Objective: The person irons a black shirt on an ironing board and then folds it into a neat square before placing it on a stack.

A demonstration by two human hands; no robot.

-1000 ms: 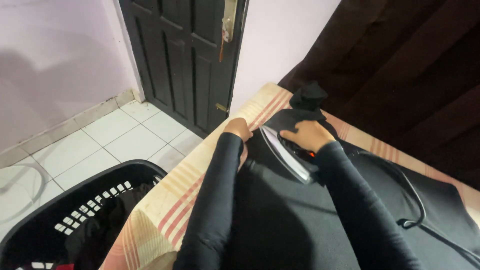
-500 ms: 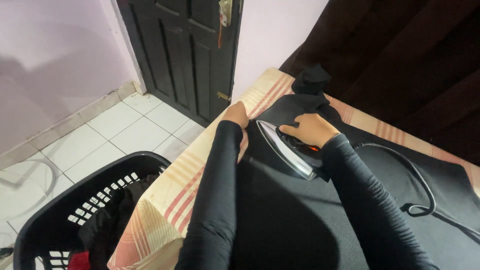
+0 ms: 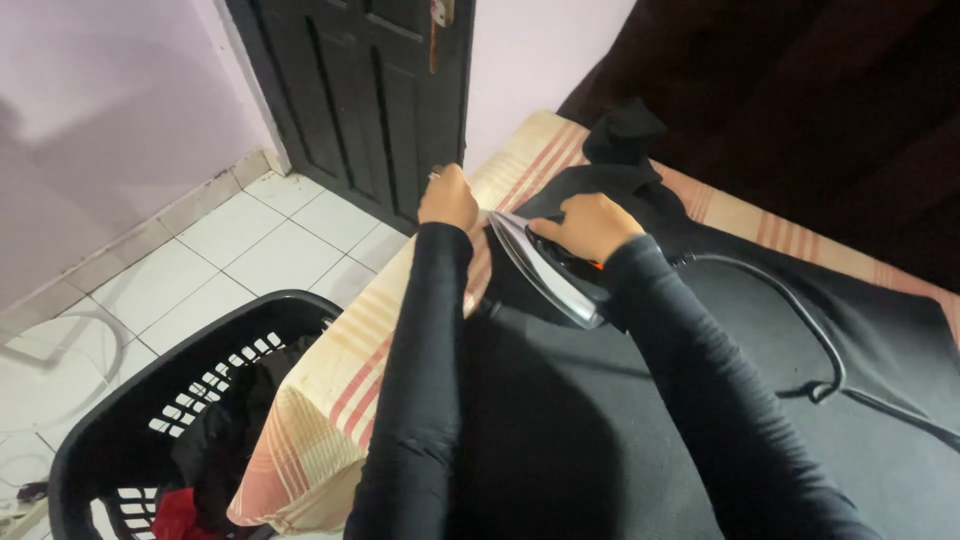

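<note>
The iron (image 3: 545,268) now sits closer to the far left corner of the surface (image 3: 330,400) than it did half a second ago, and the left hand (image 3: 447,198) has slid out along the left edge with it. That reads as a pressing stroke carried toward the end of the black garment (image 3: 600,430), so this stretch of cloth looks nearly covered.

The right hand (image 3: 590,222) is closed around the iron's dark handle, fingers wrapped over the top; the iron's pale, pointed soleplate edge shows beneath, tilted toward the left hand. The left hand lies curled on the striped cover at the edge, just beside the iron's tip; whether it pinches cloth or only presses it flat I cannot tell.

The garment is matte black, smooth and flat over most of the surface, bunched into a soft peak at the far end. The cover below is cream with pinkish-red stripes. A thin black cord (image 3: 810,340) loops across the garment on the right. On the white tiled floor by the near left corner stands a black plastic laundry basket (image 3: 150,430) with slotted walls.
</note>
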